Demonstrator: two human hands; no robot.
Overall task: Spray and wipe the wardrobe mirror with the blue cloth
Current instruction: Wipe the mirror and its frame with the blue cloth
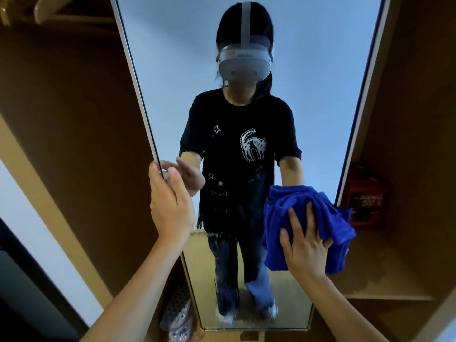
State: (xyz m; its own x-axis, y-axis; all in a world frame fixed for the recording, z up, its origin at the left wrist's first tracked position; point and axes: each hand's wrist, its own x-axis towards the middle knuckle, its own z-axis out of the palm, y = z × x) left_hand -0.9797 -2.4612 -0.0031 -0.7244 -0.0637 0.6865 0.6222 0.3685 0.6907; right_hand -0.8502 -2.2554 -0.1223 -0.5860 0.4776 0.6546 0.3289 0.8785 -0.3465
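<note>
step: wiping, judged | left hand [170, 208] grips mirror [308, 107] left edge | right hand [306, 245] fingers spread, pressing blue cloth [303, 213] on mirror's lower right | next: sweep cloth across mirror

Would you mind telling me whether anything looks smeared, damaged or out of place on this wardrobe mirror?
The tall wardrobe mirror looks hazy and streaked only near its bottom, around the reflected shoes. No cracks show. The right hand presses the bunched blue cloth higher up, and the left hand grips the mirror's left edge.
</note>
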